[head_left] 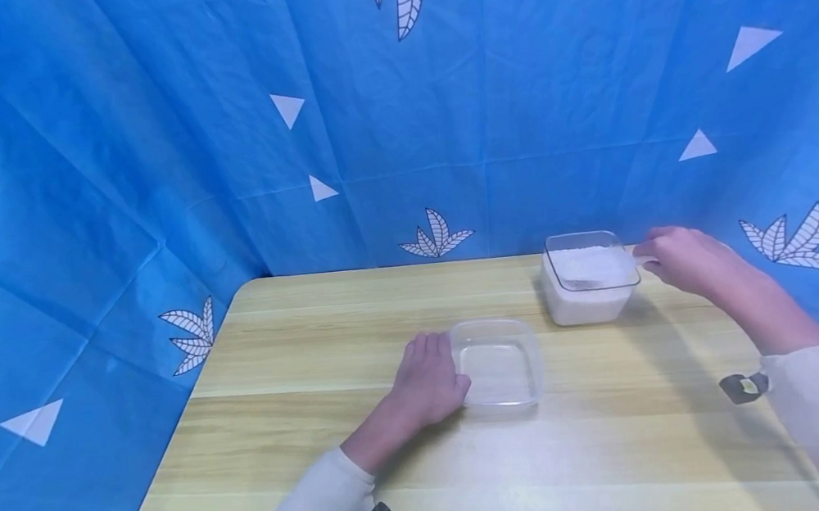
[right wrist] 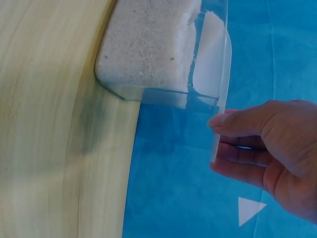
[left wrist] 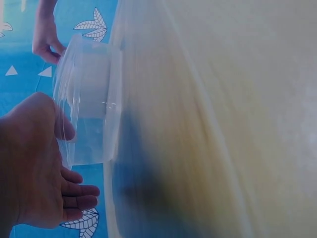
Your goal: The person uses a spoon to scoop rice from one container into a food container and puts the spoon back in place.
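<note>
At the back right of the table stands a clear square container [head_left: 586, 306] filled with white rice [right wrist: 148, 44]. My right hand [head_left: 687, 260] pinches the handle of a white scoop [right wrist: 210, 57] between thumb and fingers. The scoop's head lies within the container's mouth, over the rice, its handle extending past the rim. Nearer the middle, my left hand [head_left: 429, 379] holds the left side of a low, see-through plastic container [head_left: 530, 359], which shows no contents. In the left wrist view, the thumb overlaps this container's rim and the fingers [left wrist: 79, 201] lie along its side.
Both containers stand on a light wooden table [head_left: 299, 340]. A blue cloth [head_left: 551, 110] with white leaves and triangles hangs behind the table and along its left side. Dark straps [head_left: 744, 388] show at the white sleeves.
</note>
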`<state>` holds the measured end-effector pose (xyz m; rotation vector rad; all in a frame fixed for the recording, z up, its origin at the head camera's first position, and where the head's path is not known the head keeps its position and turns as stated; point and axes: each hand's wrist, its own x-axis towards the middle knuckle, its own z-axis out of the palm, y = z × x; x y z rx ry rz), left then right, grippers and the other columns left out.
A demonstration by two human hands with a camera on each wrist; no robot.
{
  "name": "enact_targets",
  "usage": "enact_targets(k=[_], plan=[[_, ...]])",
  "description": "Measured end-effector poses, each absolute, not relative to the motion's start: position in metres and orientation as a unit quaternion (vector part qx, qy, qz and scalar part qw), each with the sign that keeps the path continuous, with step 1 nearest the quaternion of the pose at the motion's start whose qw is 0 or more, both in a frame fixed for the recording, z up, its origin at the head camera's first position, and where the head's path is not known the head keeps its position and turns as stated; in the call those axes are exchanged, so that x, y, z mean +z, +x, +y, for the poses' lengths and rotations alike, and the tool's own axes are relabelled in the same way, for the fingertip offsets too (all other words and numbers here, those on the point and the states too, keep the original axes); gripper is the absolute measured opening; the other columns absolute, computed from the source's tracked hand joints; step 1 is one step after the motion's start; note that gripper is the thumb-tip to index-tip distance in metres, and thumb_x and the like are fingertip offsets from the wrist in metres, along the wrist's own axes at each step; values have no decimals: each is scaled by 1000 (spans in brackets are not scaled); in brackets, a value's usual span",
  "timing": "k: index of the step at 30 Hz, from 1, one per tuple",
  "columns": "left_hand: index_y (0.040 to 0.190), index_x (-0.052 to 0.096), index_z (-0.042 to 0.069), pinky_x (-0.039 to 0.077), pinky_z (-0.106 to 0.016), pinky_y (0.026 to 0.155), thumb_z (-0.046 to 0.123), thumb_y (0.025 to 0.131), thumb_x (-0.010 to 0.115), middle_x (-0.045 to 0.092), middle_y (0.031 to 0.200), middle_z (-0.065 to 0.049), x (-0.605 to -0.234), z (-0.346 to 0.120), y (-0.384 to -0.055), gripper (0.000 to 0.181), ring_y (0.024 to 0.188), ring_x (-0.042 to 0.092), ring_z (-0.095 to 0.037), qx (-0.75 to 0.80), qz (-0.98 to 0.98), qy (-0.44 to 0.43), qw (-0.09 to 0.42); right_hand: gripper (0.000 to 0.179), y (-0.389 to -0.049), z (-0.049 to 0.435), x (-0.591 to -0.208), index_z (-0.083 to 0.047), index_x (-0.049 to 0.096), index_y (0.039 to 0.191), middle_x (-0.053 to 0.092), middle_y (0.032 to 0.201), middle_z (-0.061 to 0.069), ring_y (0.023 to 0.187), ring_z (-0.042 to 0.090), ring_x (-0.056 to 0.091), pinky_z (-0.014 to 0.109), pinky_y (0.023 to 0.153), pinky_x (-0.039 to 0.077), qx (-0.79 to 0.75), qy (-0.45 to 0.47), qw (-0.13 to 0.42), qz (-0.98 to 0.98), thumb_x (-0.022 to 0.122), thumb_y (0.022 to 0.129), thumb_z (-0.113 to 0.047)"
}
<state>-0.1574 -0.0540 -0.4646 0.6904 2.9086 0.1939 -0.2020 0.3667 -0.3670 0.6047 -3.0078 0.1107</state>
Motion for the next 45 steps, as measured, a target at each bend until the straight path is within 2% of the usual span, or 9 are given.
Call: enact_targets(k=[11, 20, 30, 45], plan=[[154, 32, -7, 30, -47, 124, 41, 97, 44, 49, 147, -19, -467, -56, -157, 75, 136, 42, -34, 80, 968, 228, 69, 23, -196, 370, -367, 9, 74, 111, 72, 103, 28, 97, 49, 69, 62, 89, 55, 49, 190, 53, -979, 71, 91, 0], [155, 31, -6, 30, -47, 124, 42, 97, 45, 48, 149, -20, -469, -54, -158, 76, 136, 42, -33, 85, 967, 229, 70, 22, -189, 371, -366, 8, 75, 109, 73, 103, 29, 97, 50, 69, 63, 87, 55, 61, 195, 86, -975, 73, 89, -2], [155, 31, -6, 30, -48, 124, 41, 98, 45, 47, 150, -20, -469, -55, -157, 76, 138, 41, -34, 82, 968, 227, 68, 24, -178, 349, -356, 4, 76, 111, 74, 102, 24, 95, 46, 70, 62, 87, 56, 77, 205, 85, -972, 76, 89, -4], [155, 31, -6, 31, -48, 123, 42, 99, 45, 47, 150, -20, -466, -57, -155, 76, 137, 42, -34, 84, 968, 225, 73, 25, -166, 307, -357, 2, 78, 108, 75, 106, 24, 100, 44, 71, 57, 88, 58, 96, 241, 92, -961, 81, 83, 0]])
